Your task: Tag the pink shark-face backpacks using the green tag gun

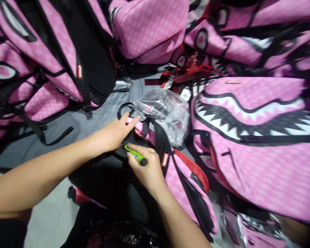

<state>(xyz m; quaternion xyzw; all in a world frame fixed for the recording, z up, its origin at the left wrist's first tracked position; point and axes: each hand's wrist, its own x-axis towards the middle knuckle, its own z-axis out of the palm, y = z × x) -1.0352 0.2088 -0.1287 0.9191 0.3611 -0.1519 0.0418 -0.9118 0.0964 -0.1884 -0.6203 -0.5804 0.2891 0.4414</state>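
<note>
A plain black sleeve [7, 235] fills the lower left corner of the frame, its edge just below the bare left forearm [49, 172]. At the bottom centre, a black top [124, 237] carries a glittery pattern of small silvery and dull pink patches, too dark and blurred to make out. Left hand [112, 134], right hand [147, 165] and right forearm [182, 215] are bare.

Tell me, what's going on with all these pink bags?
Someone's right hand holds a green pen at the black side of a pink-and-black backpack; whether the tip touches is unclear. The left hand rests near the backpack's top. A clear plastic bag lies just beyond, with more pink backpacks around.
</note>
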